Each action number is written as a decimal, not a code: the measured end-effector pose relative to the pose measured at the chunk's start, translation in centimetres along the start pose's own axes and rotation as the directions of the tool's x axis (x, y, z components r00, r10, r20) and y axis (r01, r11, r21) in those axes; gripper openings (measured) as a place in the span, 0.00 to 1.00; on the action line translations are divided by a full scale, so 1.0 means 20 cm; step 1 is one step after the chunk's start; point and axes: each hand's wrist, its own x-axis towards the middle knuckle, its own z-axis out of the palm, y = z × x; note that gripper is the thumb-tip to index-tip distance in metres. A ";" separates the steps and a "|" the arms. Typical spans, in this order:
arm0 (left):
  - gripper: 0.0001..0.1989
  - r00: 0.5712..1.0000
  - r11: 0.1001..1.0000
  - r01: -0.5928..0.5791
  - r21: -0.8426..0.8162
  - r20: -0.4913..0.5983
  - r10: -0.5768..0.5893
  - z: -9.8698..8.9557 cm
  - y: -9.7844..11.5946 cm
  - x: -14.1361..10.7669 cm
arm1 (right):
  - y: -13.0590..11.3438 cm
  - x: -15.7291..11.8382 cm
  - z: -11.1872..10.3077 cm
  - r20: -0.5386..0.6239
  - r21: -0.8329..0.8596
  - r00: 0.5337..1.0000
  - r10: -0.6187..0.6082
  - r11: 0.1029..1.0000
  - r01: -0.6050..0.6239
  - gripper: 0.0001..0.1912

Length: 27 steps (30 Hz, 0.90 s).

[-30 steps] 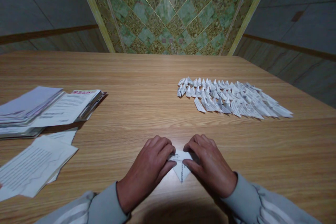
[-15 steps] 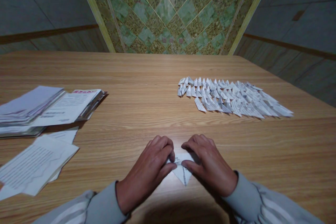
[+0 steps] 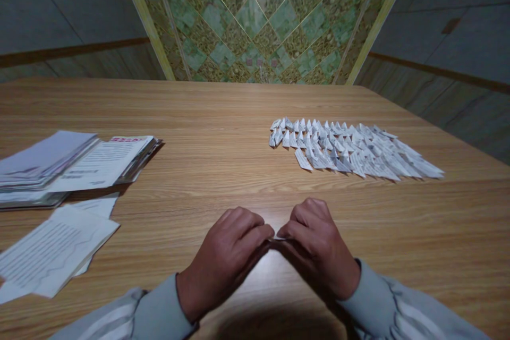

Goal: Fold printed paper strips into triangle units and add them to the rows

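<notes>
Between my two hands is a small folded piece of paper (image 3: pixel 275 239), seen almost edge-on, so only a thin strip of it shows. My left hand (image 3: pixel 235 249) pinches its left side, thumb along the near edge and fingers curled behind. On the other side my right hand (image 3: pixel 316 241) grips it the same way, fingers bent and thumb pressed to the paper. The fingertips of both hands nearly meet at the middle. Most of the paper is hidden by the fingers.
Rows of small folded paper boats (image 3: pixel 342 149) stand at the right on the wooden table (image 3: pixel 207 170). At the left lie a thick stack of papers and booklets (image 3: pixel 107 162) and, nearer, some loose lined sheets (image 3: pixel 56 244). A tiled wall (image 3: pixel 255 16) rises behind.
The folded paper lay flat with its point toward me; now it is tilted up edge-on and its point is out of sight. Both hands have closed in and curled tighter around it.
</notes>
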 end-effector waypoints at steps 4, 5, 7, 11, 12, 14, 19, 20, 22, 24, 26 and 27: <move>0.10 0.997 0.988 -0.074 0.135 0.006 0.074 -0.01 0.00 0.00 | 0.01 -0.01 0.02 -0.026 -0.081 0.998 -0.055 0.995 0.052 0.20; 0.12 0.997 0.985 -0.074 0.154 0.023 0.072 -0.01 0.00 0.00 | 0.01 -0.01 0.03 -0.008 -0.099 0.999 -0.053 0.994 0.052 0.19; 0.13 0.996 0.981 -0.049 0.190 0.081 0.034 0.00 0.00 0.00 | 0.03 -0.01 0.06 0.049 -0.140 0.998 -0.045 0.989 0.052 0.16; 0.10 0.966 0.980 0.028 0.199 0.247 -0.078 0.05 -0.02 -0.02 | 0.07 0.00 0.08 0.223 -0.168 0.975 0.013 0.985 0.025 0.06; 0.08 0.955 0.980 0.046 0.194 0.278 -0.100 0.06 -0.02 -0.02 | 0.08 0.00 0.08 0.260 -0.161 0.965 0.021 0.987 0.022 0.05; 0.04 0.938 0.979 0.080 0.185 0.319 -0.137 0.08 -0.02 -0.03 | 0.09 0.00 0.07 0.307 -0.142 0.952 0.021 0.990 0.024 0.04; 0.06 0.932 0.969 0.160 0.185 0.296 -0.211 0.07 -0.02 -0.04 | 0.11 -0.01 0.03 0.320 -0.075 0.946 0.048 0.997 -0.025 0.04; 0.07 0.931 0.967 0.181 0.177 0.285 -0.226 0.07 -0.02 -0.03 | 0.12 -0.01 0.03 0.320 -0.062 0.945 0.059 0.997 -0.042 0.04; 0.08 0.927 0.961 0.228 0.156 0.266 -0.263 0.07 -0.02 -0.03 | 0.12 -0.01 0.02 0.321 -0.047 0.943 0.089 0.996 -0.078 0.05; 0.09 0.917 0.952 0.273 0.141 0.262 -0.302 0.07 -0.02 -0.03 | 0.12 0.00 0.03 0.321 -0.033 0.939 0.127 0.992 -0.123 0.05; 0.09 0.904 0.940 0.310 0.141 0.264 -0.337 0.07 -0.02 -0.02 | 0.13 -0.01 0.03 0.317 -0.007 0.933 0.168 0.985 -0.175 0.04; 0.09 0.898 0.935 0.324 0.142 0.265 -0.351 0.07 -0.02 -0.02 | 0.14 -0.01 0.04 0.314 0.007 0.931 0.188 0.980 -0.201 0.03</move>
